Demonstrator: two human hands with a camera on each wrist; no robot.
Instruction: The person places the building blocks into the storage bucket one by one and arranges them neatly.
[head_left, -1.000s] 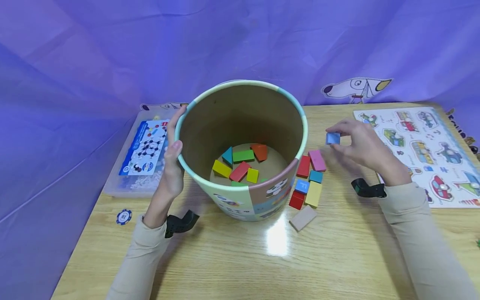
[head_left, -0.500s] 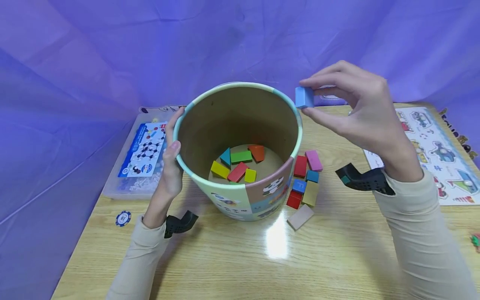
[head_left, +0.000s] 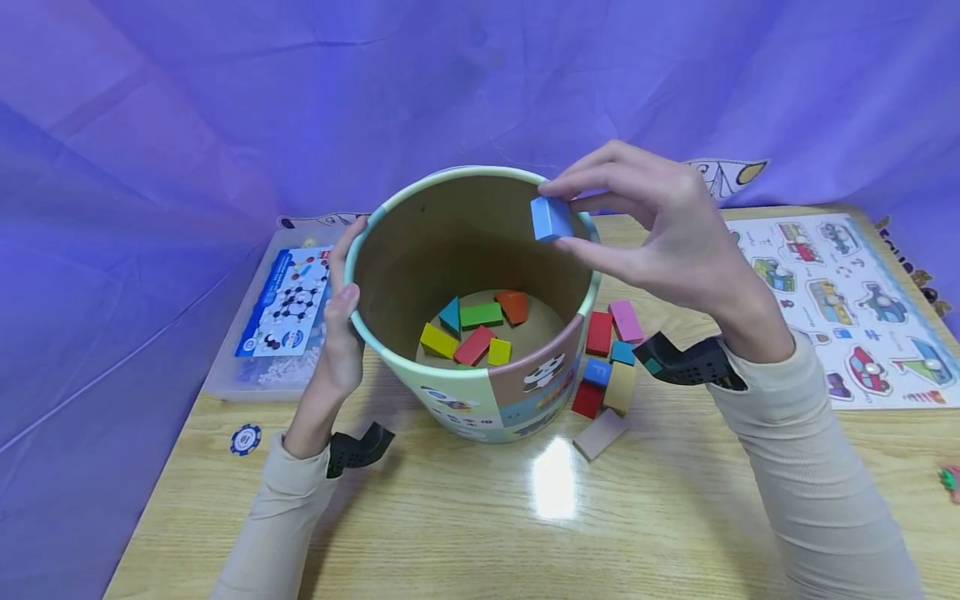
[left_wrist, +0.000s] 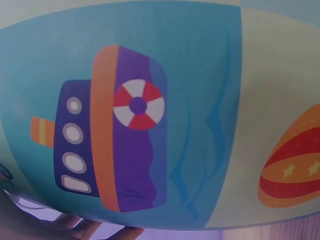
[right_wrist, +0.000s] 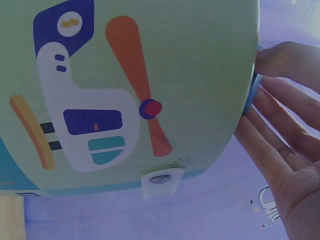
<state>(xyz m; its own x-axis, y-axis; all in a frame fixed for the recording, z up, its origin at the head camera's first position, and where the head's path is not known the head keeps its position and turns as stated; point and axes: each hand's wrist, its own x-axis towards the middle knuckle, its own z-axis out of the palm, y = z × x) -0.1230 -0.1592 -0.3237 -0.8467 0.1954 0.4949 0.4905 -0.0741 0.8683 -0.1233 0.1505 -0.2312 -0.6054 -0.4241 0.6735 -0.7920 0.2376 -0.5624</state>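
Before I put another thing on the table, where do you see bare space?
The widest bare part of the table is on the near side of the bucket, between the left sleeve and right sleeve. Another lies nearer than the picture board, outside the right sleeve. Crowded: right of the bucket, with loose blocks.

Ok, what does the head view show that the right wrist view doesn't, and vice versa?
Only head: the left hand against the bucket, blocks inside it and blocks beside it.
Only right wrist: the plane picture and white tab on its outside.
Both: the bucket, and the right hand holding the blue block (a sliver in the wrist view).
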